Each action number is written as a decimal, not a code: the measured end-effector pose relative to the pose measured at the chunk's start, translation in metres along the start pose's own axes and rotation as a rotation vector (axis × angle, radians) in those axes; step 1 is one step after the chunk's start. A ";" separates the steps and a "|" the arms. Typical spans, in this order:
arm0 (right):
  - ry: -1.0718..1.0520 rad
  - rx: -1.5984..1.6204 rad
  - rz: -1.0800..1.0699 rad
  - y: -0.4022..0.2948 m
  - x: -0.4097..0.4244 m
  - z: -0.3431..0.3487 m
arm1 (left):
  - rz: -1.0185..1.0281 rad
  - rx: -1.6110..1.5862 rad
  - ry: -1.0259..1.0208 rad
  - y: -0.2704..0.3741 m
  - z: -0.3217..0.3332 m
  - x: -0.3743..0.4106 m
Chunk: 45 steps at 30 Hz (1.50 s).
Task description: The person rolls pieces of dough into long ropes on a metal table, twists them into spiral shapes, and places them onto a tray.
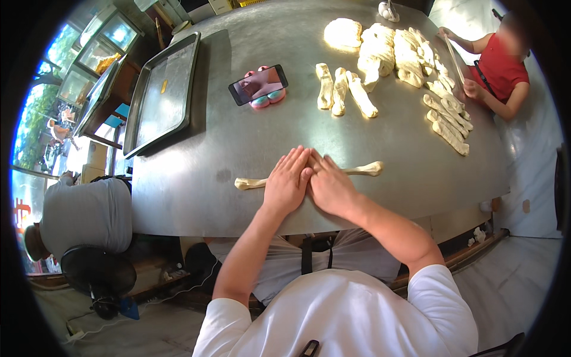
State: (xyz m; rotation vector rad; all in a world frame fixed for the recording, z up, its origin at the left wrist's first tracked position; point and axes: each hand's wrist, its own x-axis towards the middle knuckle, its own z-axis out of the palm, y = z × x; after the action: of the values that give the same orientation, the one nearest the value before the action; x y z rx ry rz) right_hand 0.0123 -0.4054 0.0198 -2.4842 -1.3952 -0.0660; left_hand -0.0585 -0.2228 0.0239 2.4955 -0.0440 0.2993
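Note:
On the steel worktop (200, 196) before me lies a long strip of pale dough (368, 169), thin in the middle and thick at both ends. My left hand (287, 180) presses palm down over its middle, and my right hand (330, 183) lies flat right beside it, the fingertips of both close together. The dough beneath the palms is hidden. Three short dough strips (340, 91) lie farther back, near several larger folded dough pieces (377, 49). More dough strips (446, 118) are grouped at the right side.
A large metal tray (163, 89) stands at the left. A phone (258, 85) leans on a pink and turquoise stand (267, 99). A co-worker in red (502, 67) holds a thin dough strip at the right edge. Another person in grey (87, 214) and a black fan (98, 272) are at lower left.

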 end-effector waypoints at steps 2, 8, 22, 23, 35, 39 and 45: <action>-0.019 0.084 0.057 -0.020 -0.029 0.001 | 0.016 0.288 -0.066 0.000 0.011 -0.026; 0.129 -0.111 0.149 0.040 0.021 -0.014 | -0.204 0.621 0.049 -0.013 -0.008 0.011; -0.066 -0.041 0.219 0.093 -0.094 -0.056 | -0.250 0.341 0.043 -0.122 -0.079 -0.091; -0.121 -0.001 0.208 0.091 -0.109 -0.060 | -0.282 0.436 0.059 -0.123 -0.081 -0.090; -0.168 -0.166 0.329 0.134 -0.119 -0.064 | -0.404 0.675 -0.050 -0.129 -0.106 -0.101; 0.059 -0.230 0.382 0.181 -0.063 -0.050 | -0.223 0.439 0.121 -0.165 -0.122 -0.059; -0.117 -0.084 0.366 0.124 -0.118 -0.054 | -0.250 0.590 -0.095 -0.106 -0.115 -0.113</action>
State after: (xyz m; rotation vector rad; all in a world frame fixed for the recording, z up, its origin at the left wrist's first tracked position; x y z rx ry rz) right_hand 0.0595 -0.5779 0.0217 -2.8108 -0.9722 0.1007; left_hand -0.1814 -0.0736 0.0271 3.0538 0.3650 0.0926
